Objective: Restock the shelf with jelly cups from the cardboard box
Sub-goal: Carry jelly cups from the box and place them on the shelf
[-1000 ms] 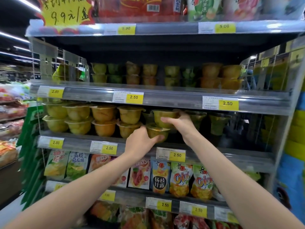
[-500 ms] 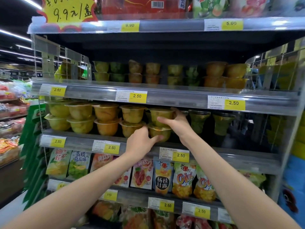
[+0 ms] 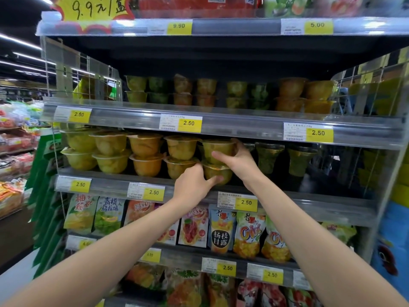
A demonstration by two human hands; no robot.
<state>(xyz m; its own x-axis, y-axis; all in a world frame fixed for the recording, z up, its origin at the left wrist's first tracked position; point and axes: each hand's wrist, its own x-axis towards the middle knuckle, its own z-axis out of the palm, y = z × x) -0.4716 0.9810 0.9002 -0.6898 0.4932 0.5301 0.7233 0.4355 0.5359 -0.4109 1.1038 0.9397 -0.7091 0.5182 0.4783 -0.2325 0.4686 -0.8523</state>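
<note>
The upper jelly cup [image 3: 218,147] and the lower jelly cup [image 3: 219,171] are clear, glossy plastic with smooth walls and thin film lids. The shelf rail [image 3: 243,127] is fronted by a transparent plastic strip that catches glare. Behind the strip sit matt paper price tags [image 3: 189,123] in white and yellow. The side panel [image 3: 81,80] looks like clear acrylic over thin metal wire. The snack pouches [image 3: 249,235] are shiny printed plastic film. The yellow sign [image 3: 95,7] looks like matt paper.

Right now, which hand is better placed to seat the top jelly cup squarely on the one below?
The right hand: it grips the top cup; the left hand holds the lower cup.
</note>
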